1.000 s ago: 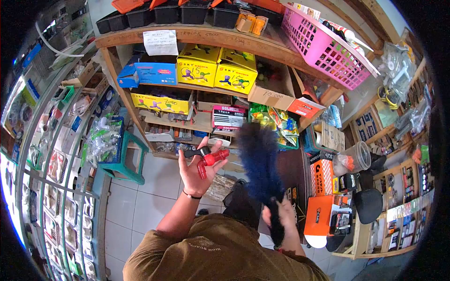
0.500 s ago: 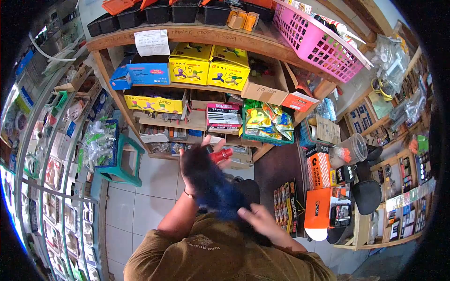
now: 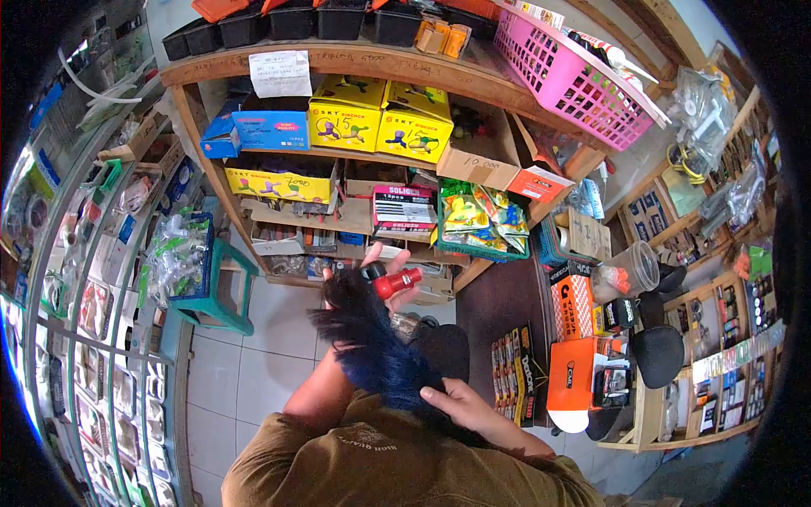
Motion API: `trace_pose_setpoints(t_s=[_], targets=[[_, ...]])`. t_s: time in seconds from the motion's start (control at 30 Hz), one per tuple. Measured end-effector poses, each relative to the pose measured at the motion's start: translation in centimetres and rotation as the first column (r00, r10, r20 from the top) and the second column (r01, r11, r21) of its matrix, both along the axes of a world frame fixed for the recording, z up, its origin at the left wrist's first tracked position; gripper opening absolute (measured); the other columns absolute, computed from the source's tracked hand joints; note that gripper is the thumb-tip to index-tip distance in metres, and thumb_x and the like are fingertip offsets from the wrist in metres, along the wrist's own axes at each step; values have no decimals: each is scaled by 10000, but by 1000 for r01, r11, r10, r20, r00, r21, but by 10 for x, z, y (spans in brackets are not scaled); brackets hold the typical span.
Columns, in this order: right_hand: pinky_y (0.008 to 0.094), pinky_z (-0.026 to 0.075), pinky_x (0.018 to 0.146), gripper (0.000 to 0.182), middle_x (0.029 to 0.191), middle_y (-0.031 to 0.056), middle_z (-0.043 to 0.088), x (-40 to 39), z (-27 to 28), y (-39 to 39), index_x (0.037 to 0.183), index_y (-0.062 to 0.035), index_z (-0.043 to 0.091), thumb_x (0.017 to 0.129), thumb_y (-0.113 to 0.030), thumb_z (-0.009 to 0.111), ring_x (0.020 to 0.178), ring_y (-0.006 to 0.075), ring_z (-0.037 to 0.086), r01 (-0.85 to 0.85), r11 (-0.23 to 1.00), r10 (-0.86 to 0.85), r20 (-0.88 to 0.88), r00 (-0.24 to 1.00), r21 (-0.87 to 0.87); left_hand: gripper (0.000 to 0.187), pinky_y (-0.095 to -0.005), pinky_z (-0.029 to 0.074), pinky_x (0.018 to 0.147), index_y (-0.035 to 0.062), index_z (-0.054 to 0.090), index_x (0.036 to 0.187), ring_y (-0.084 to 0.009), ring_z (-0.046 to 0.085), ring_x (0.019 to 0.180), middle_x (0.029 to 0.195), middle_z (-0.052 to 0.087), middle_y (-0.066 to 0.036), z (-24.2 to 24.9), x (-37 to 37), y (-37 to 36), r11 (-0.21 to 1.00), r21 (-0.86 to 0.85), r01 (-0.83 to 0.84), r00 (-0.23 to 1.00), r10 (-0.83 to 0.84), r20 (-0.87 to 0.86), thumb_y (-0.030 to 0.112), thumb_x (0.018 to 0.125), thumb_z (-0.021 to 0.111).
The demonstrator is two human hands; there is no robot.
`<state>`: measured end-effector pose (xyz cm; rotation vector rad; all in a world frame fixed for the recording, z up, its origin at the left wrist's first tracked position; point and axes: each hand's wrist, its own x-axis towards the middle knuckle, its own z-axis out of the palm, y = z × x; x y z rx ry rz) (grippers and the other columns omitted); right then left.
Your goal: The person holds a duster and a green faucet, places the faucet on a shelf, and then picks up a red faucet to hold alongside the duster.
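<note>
My left hand [image 3: 399, 257], partly hidden behind dark bristles, is closed around a red fitting with a black end [image 3: 395, 283] that looks like a small plastic tap. Lower down, my right hand [image 3: 456, 400] grips a duster [image 3: 384, 355] with long black and blue fibres, thumb on top near its base. The duster's fluffy tip lies across my left palm and wrist, close against the red fitting. Its handle is hidden under my right hand and forearm.
A wooden shelf [image 3: 380, 61] ahead holds yellow boxes [image 3: 345, 118], a blue box [image 3: 269, 131] and a green basket of packets [image 3: 483, 221]. A pink basket [image 3: 583, 80] sits upper right. Left stand a teal stool [image 3: 226, 291] and glass racks; right, an orange box [image 3: 572, 373].
The duster's tip has swung slightly left and its fibres have fanned out, uncovering more of the red fitting. Both hands keep their hold.
</note>
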<state>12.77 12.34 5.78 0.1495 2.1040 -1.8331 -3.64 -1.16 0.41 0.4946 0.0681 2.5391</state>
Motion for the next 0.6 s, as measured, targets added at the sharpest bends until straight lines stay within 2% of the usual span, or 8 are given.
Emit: trace_pose_setpoints(t_s=[0.1,0.13,0.23,0.4,0.47,0.5,0.57,0.6], targets=[[234,308,480,288,631,-37,466,-7,16,12,757,-21,534,853,-291,517,548,54,368,269,946,-263,-56,963,181,751,-465,301,959,118,282,1307,-337,358,1170,1298,324,-200,2,2,-5,990,-116,-80,947,112,302,654,782,279],[220,354,484,230,659,-3,509,-14,20,23,812,-20,538,857,-244,514,527,72,417,353,927,-364,75,929,125,745,-461,316,947,116,282,1307,-350,373,1157,1291,332,-201,3,2,-8,995,103,-9,989,-7,146,650,788,267],[215,441,508,177,709,44,577,-9,-11,65,892,-20,533,849,-191,514,550,121,536,594,749,-553,218,804,-293,746,-455,330,935,119,279,1307,-351,409,1117,1290,327,-200,10,5,-9,992,-83,-94,988,103,118,653,787,270],[237,342,481,288,644,-1,484,-7,16,12,785,-28,529,863,-303,496,568,81,405,172,867,-200,10,980,467,748,-458,322,939,112,285,1301,-365,409,1110,1313,285,-212,0,1,2,999,1,-51,993,50,110,652,783,285],[252,322,497,340,630,-37,433,-9,12,8,723,-29,513,855,-343,507,585,70,365,3,979,-27,114,993,204,766,-448,326,932,103,278,1305,-360,407,1114,1309,302,-203,-4,-2,2,998,-38,-48,997,50,56,659,777,291],[246,330,493,320,635,-30,466,-12,4,7,761,-19,536,864,-319,497,572,70,380,188,973,-192,14,981,136,781,-438,331,927,105,262,1313,-353,412,1113,1294,338,-184,9,4,0,998,-51,-30,991,36,128,668,772,286],[248,362,522,286,670,-16,511,-19,16,11,815,-7,553,872,-279,488,590,75,418,401,898,-386,112,916,-182,776,-439,329,932,112,250,1319,-367,393,1132,1298,337,-184,-21,-3,-2,894,429,129,984,-169,54,665,775,280],[242,385,552,260,710,-2,544,-15,11,10,852,1,558,876,-247,484,619,76,450,371,906,-377,10,926,-204,724,-453,348,915,120,261,1315,-348,396,1122,1280,358,-178,-19,-3,-3,932,350,94,990,-126,70,616,792,333]])
